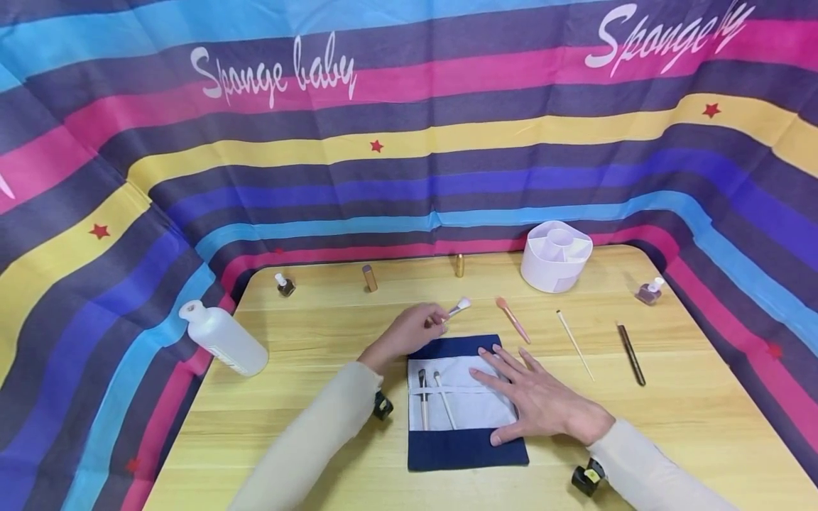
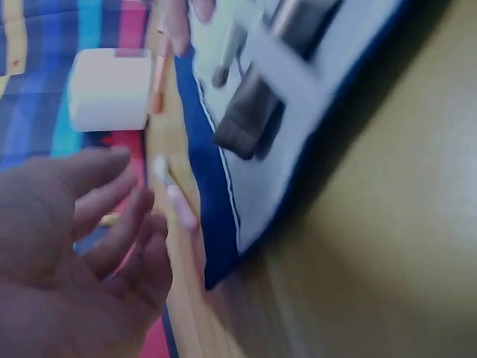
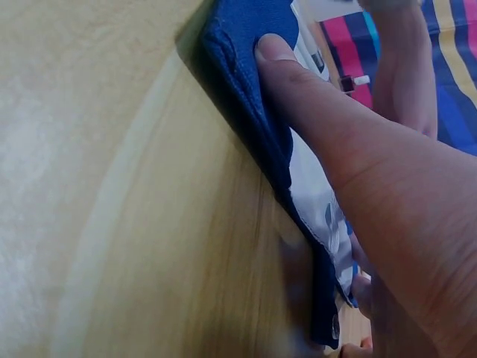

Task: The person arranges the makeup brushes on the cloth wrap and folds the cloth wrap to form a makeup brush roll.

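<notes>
A navy and pale-grey cloth brush roll [image 1: 466, 454] lies unfolded on the table. Under its strap sit a dark-bristled makeup brush [image 1: 424, 408] and a thinner white-handled brush [image 1: 446, 404]. My right hand [image 1: 546, 397] rests on the roll's right side with fingers spread; its thumb presses the navy lower flap in the right wrist view. Beyond the roll's top edge, my left hand [image 1: 412, 330] hovers with loosely bent fingers beside a pale-tipped makeup brush [image 1: 459, 306]. In the left wrist view that brush's pink handle [image 2: 182, 210] lies on the table, apart from the fingers.
Right of the roll lie a pink brush [image 1: 513, 321], a thin white brush [image 1: 575, 345] and a dark pencil-like stick [image 1: 630, 355]. A white divided organizer [image 1: 554, 259], two nail polish bottles, two small tubes and a white bottle [image 1: 226, 341] stand or lie around. A striped curtain [image 1: 409, 170] borders the table.
</notes>
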`<state>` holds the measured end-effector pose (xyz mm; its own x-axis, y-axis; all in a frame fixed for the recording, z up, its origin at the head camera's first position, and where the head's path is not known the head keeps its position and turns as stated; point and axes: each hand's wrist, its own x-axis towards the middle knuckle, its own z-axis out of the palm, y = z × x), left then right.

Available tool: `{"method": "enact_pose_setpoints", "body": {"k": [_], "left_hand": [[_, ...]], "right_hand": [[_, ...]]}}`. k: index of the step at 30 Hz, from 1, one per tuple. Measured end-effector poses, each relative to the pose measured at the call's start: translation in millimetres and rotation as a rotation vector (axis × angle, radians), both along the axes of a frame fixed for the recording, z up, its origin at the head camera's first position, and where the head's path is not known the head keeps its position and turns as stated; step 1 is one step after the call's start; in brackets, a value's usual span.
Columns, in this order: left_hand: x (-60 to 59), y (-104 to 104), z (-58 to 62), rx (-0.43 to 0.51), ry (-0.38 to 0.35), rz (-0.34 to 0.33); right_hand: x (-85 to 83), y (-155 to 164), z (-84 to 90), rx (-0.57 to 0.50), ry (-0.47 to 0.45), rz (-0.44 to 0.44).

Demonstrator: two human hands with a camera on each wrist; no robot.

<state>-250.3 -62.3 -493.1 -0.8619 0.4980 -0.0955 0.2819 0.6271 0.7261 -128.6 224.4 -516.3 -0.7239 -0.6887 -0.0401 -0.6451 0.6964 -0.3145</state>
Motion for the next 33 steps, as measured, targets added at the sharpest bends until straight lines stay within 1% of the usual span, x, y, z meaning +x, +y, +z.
{"method": "enact_pose_setpoints", "body": {"k": [3,6,8,10,12,13,14,15,17,22,24,25,27,31,33], "left_hand": [[-13.8,16.7,-5.7,-0.075,0.067,0.080],[-20.9,31.6,-9.7,-0.156,0.123,0.105],[-22.0,39.4,-11.0,-0.221,0.152,0.097],[-21.6,45.1,-10.2,-0.294,0.190,0.072],[-20.3,48.4,-7.6,-0.348,0.223,0.038],[-19.4,49.1,-6.0,-0.355,0.228,0.024],[-18.8,49.3,-4.1,-0.345,0.226,0.011],[-18.4,48.8,-2.3,-0.315,0.218,0.003],[-16.8,45.8,2.0,-0.204,0.163,0.004],[-9.5,31.5,8.6,0.145,-0.041,0.042],[-5.0,25.0,7.4,0.223,-0.118,0.028],[-2.4,21.9,6.0,0.237,-0.147,0.014],[2.9,16.0,2.1,0.232,-0.187,-0.020],[11.6,7.1,-6.2,0.152,-0.179,-0.081],[15.2,4.2,-9.1,0.134,-0.192,-0.111]], "right_hand": [[-0.4,-0.6,-1.4,-0.004,0.005,0.002],[-1.5,-1.1,-1.5,-0.009,0.002,0.008],[-2.3,-1.8,-1.8,-0.013,-0.002,0.013],[-2.9,-2.3,-2.3,-0.015,-0.004,0.016],[-3.2,-2.0,-3.1,-0.014,-0.004,0.016],[-3.1,-1.6,-3.4,-0.013,-0.003,0.014],[-2.9,-1.0,-3.7,-0.011,-0.001,0.011],[-2.7,-0.4,-4.0,-0.010,-0.002,0.008],[-2.2,0.5,-4.1,-0.006,-0.002,0.005],[-1.5,0.8,-4.9,-0.013,0.001,0.005],[-1.4,0.7,-5.0,-0.015,0.004,0.005],[-1.4,0.5,-4.8,-0.012,0.004,0.005],[-1.6,0.8,-4.7,-0.008,0.002,0.004],[-1.9,1.8,-4.6,0.004,0.007,0.001],[-2.0,2.2,-5.2,0.001,0.005,0.000]]}}
